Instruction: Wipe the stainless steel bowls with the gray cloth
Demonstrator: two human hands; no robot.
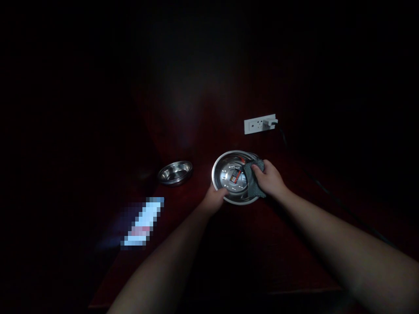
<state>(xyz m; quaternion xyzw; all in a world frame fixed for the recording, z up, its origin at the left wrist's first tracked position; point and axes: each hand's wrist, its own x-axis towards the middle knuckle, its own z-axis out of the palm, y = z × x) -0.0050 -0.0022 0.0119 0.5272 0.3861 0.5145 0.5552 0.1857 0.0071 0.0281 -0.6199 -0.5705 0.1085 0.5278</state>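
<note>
A shiny metal bowl is tilted toward me above the dark red tabletop, with an orange and black label on its inside base. My left hand grips the near left rim, its thumb lying over the edge and the other fingers hidden. On the right side, my right hand pinches a grey-green cloth draped over the bowl's rim and inner wall. The fingers behind the bowl cannot be seen.
Several nested metal bowls stand to the left. Nearer me lies a bright pixelated rectangle. A white wall socket holds a plug, whose dark cable runs down the right side. The surroundings are very dark.
</note>
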